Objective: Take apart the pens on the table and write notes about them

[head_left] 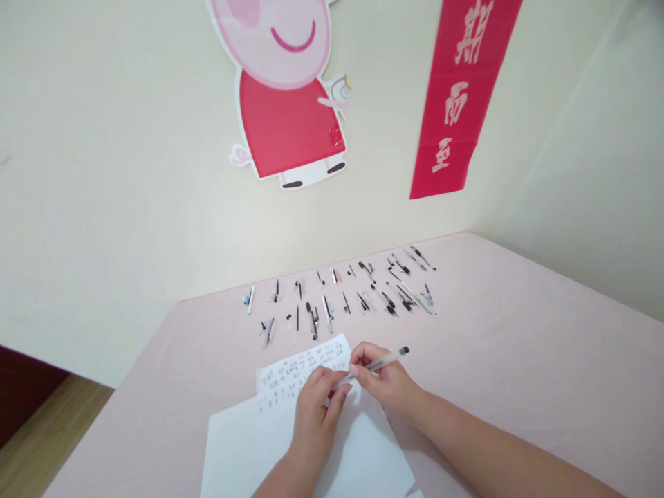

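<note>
Between my two hands is a pen (386, 360) with a clear, whitish barrel and a black end, slanting up to the right. My right hand (381, 377) pinches the barrel near its middle. The fingers of my left hand (320, 398) close round its lower left end, where the tip is hidden. Below the hands lies a blank white sheet of paper (249, 443). A sheet with handwriting (301, 366) sticks out from behind it, partly covered by the blank one and by my left hand.
Pen parts lie in two rough rows across the pink tabletop (519, 346), including a black pen piece (312, 321) and a white pen (251, 300). A wall behind carries a cartoon pig cutout (290, 124) and a red banner (456, 104).
</note>
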Available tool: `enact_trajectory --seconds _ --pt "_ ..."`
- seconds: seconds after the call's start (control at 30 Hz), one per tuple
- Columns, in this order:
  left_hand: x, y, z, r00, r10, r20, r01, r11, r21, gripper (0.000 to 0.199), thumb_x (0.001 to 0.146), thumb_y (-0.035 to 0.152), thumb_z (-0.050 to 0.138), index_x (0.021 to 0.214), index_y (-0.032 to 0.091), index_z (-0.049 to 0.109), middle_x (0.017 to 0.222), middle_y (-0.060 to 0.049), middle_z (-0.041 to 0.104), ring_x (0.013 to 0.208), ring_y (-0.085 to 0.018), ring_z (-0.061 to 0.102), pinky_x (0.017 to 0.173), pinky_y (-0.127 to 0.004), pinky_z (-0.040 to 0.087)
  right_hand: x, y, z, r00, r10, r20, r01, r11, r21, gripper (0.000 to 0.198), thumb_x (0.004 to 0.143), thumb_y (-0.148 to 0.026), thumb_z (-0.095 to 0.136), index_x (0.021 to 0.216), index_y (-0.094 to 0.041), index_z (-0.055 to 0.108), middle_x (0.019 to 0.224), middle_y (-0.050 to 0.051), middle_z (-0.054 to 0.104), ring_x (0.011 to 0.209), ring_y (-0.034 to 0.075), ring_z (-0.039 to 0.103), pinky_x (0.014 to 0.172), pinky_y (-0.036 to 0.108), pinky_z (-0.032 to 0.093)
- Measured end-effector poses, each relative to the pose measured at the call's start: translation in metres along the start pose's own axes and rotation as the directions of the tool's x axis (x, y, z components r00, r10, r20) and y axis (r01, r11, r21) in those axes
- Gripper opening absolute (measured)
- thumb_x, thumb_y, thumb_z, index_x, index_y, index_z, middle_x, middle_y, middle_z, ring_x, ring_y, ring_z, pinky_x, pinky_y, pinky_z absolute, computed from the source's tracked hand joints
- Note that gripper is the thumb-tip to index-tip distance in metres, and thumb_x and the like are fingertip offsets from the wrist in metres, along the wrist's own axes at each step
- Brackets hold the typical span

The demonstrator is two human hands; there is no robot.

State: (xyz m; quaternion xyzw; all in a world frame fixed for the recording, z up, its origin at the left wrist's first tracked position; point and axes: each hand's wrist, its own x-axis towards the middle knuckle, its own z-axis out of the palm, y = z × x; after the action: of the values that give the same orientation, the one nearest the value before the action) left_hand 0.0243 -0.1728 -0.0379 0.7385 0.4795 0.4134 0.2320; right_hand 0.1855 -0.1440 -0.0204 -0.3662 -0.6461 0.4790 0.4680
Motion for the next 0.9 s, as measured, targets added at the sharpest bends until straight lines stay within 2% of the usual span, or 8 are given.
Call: enact_trajectory --seconds 0.13,0.3,0.43,0.53,0.63,0.7,0.8,0.9 --pt "0.0 0.001 -0.002 0.999 -0.027 -0.03 0.028 0.999 0.04 0.023 0.087 0.034 0.049 0.091 0.02 0.067 0.072 -0.002 0.055 0.064 -0.015 0.054 0.058 -0.027 0.045 0.002 0.008 0.002 0.987 0.161 -0.011 -0.157 0.976 0.148 0.029 0.072 -0.041 0.067 0.069 -0.018 0.051 0.057 -0.004 0.048 0.052 0.009 0.042 0.05 0.021 0.033" --pt "-0.001 0.002 -0.001 0.999 -0.021 -0.049 0.025 0.997 0.074 0.024 0.088 0.032 0.047 0.097 0.02 0.066 0.075 -0.003 0.054 0.067 -0.016 0.054 0.062 -0.029 0.046 0.006 0.012 0.006 0.962 0.271 0.009 -0.252 0.881 0.4 0.035 0.061 -0.042 0.077 0.065 -0.018 0.052 0.053 -0.006 0.049 0.048 0.008 0.041 0.048 0.021 0.031" --pt "-0.003 0.004 0.0 1.0 0.005 -0.024 -0.003 0.997 0.075 0.03 0.09 0.026 0.043 0.113 0.02 0.061 0.082 -0.006 0.055 0.076 -0.019 0.056 0.069 -0.032 0.048 0.007 0.009 0.006 0.939 0.337 0.065 -0.323 0.804 0.5 0.033 0.062 -0.039 0.077 0.065 -0.017 0.053 0.044 -0.009 0.042 0.039 0.005 0.033 0.041 0.019 0.025" --pt "-0.004 0.004 0.002 1.0 0.019 -0.009 -0.018 0.998 0.064 0.036 0.091 0.023 0.039 0.123 0.02 0.054 0.084 -0.007 0.057 0.08 -0.019 0.057 0.072 -0.033 0.049 0.008 0.008 0.005 0.933 0.346 0.1 -0.34 0.755 0.561 0.033 0.064 -0.041 0.076 0.068 -0.015 0.055 0.047 -0.007 0.048 0.04 0.005 0.04 0.042 0.019 0.031" --pt "-0.004 0.0 0.003 1.0 0.001 0.027 -0.003 0.997 0.072 0.038 0.091 0.024 0.038 0.126 0.019 0.052 0.088 -0.008 0.062 0.082 -0.019 0.059 0.074 -0.033 0.049 0.01 0.01 0.003 0.921 0.368 0.129 -0.369 0.717 0.591 0.036 0.067 -0.046 0.072 0.07 -0.013 0.058 0.048 -0.005 0.052 0.039 0.006 0.044 0.042 0.02 0.034" --pt "-0.005 -0.003 0.004 0.998 -0.035 0.051 0.031 0.996 0.081 0.039 0.09 0.025 0.038 0.126 0.019 0.05 0.085 -0.007 0.066 0.077 -0.019 0.061 0.071 -0.032 0.049 0.01 0.012 0.002 0.918 0.374 0.13 -0.373 0.708 0.6 0.036 0.068 -0.047 0.07 0.071 -0.013 0.059 0.048 -0.005 0.053 0.039 0.006 0.045 0.041 0.019 0.034" --pt "-0.007 -0.004 0.005 0.986 -0.159 0.054 0.154 0.985 0.078 0.036 0.09 0.029 0.039 0.123 0.02 0.049 0.078 -0.003 0.068 0.066 -0.017 0.062 0.065 -0.03 0.049 0.01 0.012 0.002 0.92 0.375 0.117 -0.365 0.709 0.604 0.035 0.067 -0.045 0.071 0.071 -0.013 0.059 0.047 -0.005 0.053 0.038 0.006 0.046 0.041 0.019 0.033" --pt "-0.009 -0.002 0.006 0.962 -0.273 0.026 0.271 0.961 0.058 0.023 0.089 0.035 0.041 0.103 0.021 0.054 0.076 -0.002 0.07 0.061 -0.018 0.062 0.061 -0.03 0.047 0.01 0.012 0.001 0.925 0.366 0.107 -0.354 0.718 0.599 0.034 0.067 -0.045 0.072 0.07 -0.013 0.059 0.046 -0.005 0.052 0.038 0.006 0.045 0.041 0.019 0.032"
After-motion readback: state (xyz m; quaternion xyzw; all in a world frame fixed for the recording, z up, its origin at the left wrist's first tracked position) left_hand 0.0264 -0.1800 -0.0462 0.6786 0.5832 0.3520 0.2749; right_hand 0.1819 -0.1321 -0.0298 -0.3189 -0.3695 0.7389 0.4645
